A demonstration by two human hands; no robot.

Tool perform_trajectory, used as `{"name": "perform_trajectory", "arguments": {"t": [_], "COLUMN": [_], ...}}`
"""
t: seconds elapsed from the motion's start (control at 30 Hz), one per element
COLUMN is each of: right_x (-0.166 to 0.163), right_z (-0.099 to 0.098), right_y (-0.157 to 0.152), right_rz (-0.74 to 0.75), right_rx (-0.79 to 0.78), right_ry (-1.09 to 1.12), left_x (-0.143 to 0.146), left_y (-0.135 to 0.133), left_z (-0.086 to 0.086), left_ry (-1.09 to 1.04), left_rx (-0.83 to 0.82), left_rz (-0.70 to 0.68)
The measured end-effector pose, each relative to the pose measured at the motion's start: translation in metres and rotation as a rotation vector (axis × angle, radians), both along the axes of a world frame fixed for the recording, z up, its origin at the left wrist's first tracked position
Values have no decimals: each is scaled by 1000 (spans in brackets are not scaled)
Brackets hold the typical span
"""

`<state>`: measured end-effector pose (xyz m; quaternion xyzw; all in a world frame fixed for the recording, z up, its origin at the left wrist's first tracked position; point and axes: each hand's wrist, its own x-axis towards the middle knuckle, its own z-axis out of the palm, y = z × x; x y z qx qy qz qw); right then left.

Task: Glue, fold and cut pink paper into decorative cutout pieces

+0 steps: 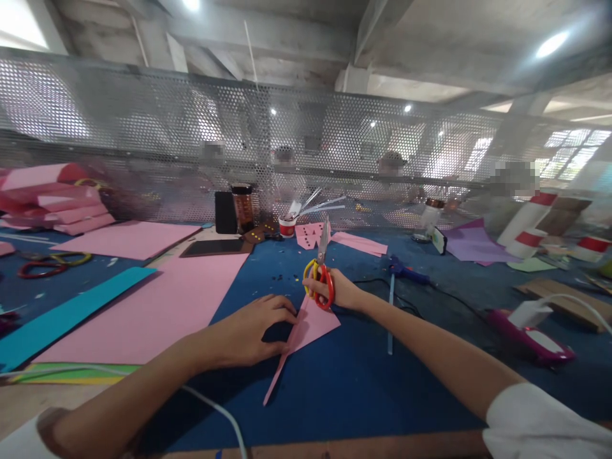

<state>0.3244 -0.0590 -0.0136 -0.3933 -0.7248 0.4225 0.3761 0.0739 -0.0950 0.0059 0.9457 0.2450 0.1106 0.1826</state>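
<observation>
My right hand (340, 290) is closed around a pair of scissors (324, 245) with one yellow and one red handle loop. Their blades point up and away from me and look nearly closed. Below them lies a small folded piece of pink paper (316, 324), with a narrow strip edge running down toward me. My left hand (255, 328) pinches this paper along its left fold between thumb and fingers. The blades are past the paper's upper end, and no cut shows between them. The fingertips of my right hand are close to the paper's top.
On the left lie large pink sheets (143, 306), a teal strip (81, 312) and another pair of scissors (45, 266). A glue gun (406, 271) with its cable, a purple power strip (530, 338) and a clear stick (391, 315) are on the right. A perforated metal screen (306, 140) stands behind.
</observation>
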Motion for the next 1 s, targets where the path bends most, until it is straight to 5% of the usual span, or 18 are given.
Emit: {"name": "perform_trajectory", "arguments": {"t": [0.27, 0.67, 1.0], "right_x": [-11, -12, -15], "right_z": [5, -1, 4], "right_y": [-20, -22, -25], "right_rz": [133, 139, 112], "right_rx": [-34, -100, 27], "right_ry": [-37, 46, -67], "left_x": [2, 5, 4], "left_y": [-3, -7, -10], "left_z": [5, 10, 14], "left_ry": [1, -16, 16], "left_rx": [-27, -7, -21], "left_rz": [7, -55, -29]}}
